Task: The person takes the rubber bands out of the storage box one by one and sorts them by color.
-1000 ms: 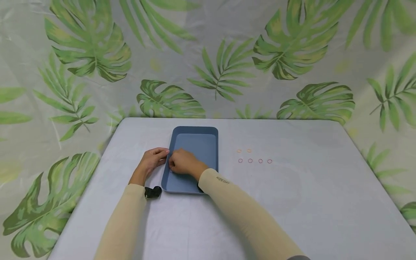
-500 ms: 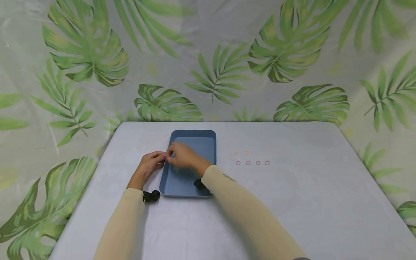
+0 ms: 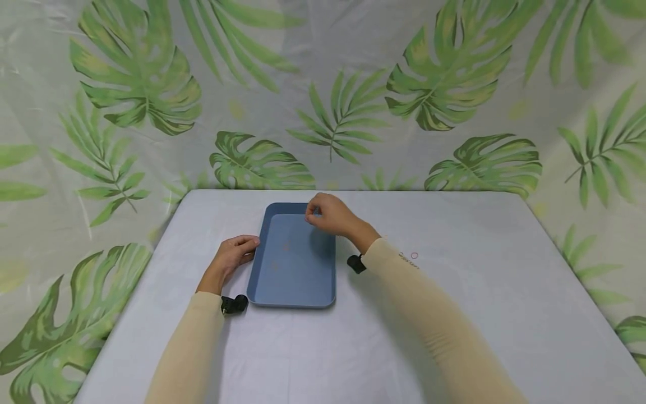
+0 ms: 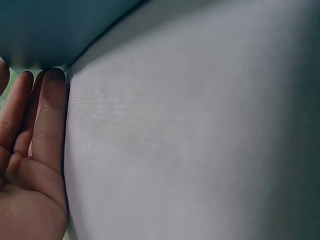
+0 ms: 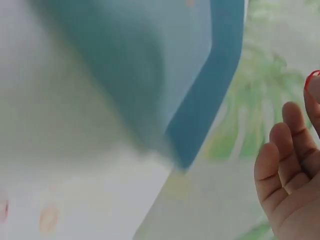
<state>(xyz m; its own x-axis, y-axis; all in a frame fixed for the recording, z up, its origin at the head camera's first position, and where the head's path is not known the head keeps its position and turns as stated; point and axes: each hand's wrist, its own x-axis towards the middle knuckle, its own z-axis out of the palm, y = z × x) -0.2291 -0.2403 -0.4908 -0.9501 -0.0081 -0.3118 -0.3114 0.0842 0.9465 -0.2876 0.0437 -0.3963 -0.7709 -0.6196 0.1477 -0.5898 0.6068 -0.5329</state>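
Observation:
A shallow blue tray (image 3: pixel 298 269) lies on the table. My left hand (image 3: pixel 234 258) touches the tray's left wall with its fingers nearly straight; in the left wrist view its fingertips reach the blue wall. Over the tray's far right corner, my right hand (image 3: pixel 330 216) is raised with thumb and forefinger together. A thin red rubber band (image 5: pixel 308 80) shows at its fingertips in the right wrist view, partly cut off by the frame edge. Two faint orange spots, perhaps bands, show on the tray floor.
On the white table (image 3: pixel 454 224), right of the tray, a red rubber band (image 3: pixel 414 255) lies beside my right sleeve; the arm covers others. An orange band (image 5: pixel 48 218) shows blurred in the right wrist view. A leaf-print cloth (image 3: pixel 348 112) hangs behind the table.
My right hand has gone from inside the tray to its left rim, by the left fingertips, then right and up to the far right corner. My left hand stays at the tray wall.

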